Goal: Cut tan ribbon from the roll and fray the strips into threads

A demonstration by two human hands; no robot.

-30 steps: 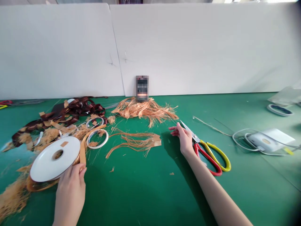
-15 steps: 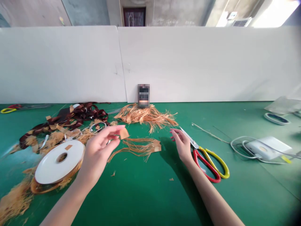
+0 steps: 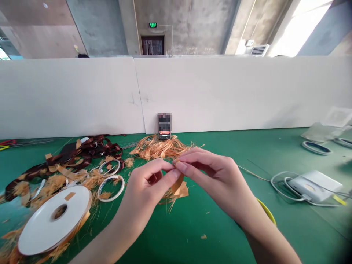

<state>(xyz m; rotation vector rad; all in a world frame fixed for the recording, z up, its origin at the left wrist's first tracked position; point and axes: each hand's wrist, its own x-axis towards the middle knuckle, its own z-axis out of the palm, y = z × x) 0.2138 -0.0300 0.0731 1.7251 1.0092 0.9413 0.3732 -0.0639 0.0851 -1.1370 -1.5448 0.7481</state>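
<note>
The left hand (image 3: 148, 183) and the right hand (image 3: 217, 179) meet fingertip to fingertip above the middle of the green tabletop (image 3: 192, 234). Each grip is closed, thumb and forefinger together, on 1 small tan ribbon piece (image 3: 178, 182), which hangs from the pinch and curls down between the 2 hands. Just under it, at 6 o'clock, a loose bundle of frayed strands (image 3: 176, 193) lies on the tabletop with a tan tab at its end. At 12 o'clock, farther back, sits a heap of orange fibres (image 3: 158, 147), and behind that a small dark device (image 3: 164, 126) stands upright against the white partition (image 3: 233, 91). At 9 o'clock lie 2 tape rings (image 3: 110, 188), 1 behind the other, among orange scraps. Past them at 10 o'clock is a tangle of dark brown ribbon (image 3: 90, 145). At 8 o'clock a large white spool (image 3: 53, 218) lies flat, tan ribbon showing under its rim. At 4 o'clock a yellow scissor handle (image 3: 266, 213) shows from behind the right forearm. At 3 o'clock, well apart, a white box (image 3: 315, 185) rests inside coiled cable.
</note>
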